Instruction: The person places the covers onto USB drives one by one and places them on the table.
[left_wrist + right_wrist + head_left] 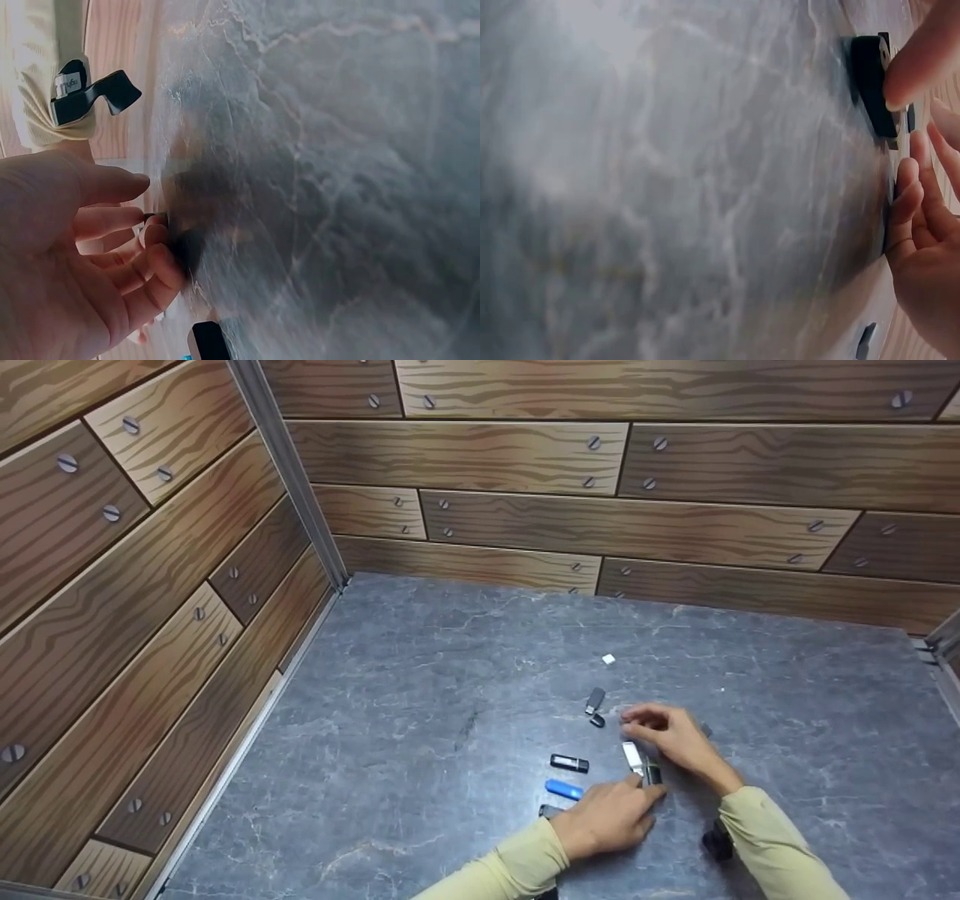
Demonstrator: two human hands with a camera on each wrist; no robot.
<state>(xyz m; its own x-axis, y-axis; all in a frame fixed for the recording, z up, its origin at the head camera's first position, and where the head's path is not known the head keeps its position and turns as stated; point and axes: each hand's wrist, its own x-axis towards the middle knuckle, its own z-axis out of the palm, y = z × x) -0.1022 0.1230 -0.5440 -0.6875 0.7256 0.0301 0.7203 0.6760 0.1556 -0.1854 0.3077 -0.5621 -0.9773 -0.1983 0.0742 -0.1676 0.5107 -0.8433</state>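
In the head view my left hand (611,817) lies low over the table, its fingertips touching a black USB stick with a green stripe (652,771) and the lower end of a white USB stick (632,756). The left wrist view shows this hand (82,262) with thumb and index finger apart. Just beyond the white stick hovers my right hand (679,742), fingers loosely bent, nothing visible in them. Near it lie a dark grey USB stick (595,700) and a small black cap (597,721). A black object (871,86) stands beside a fingertip in the right wrist view.
Left of my left hand lie a black USB stick (569,763), a blue one (562,788) and a partly hidden grey one (550,811). A small white cap (608,658) lies farther back. Wood-patterned walls (517,454) bound the grey marbled table (390,697).
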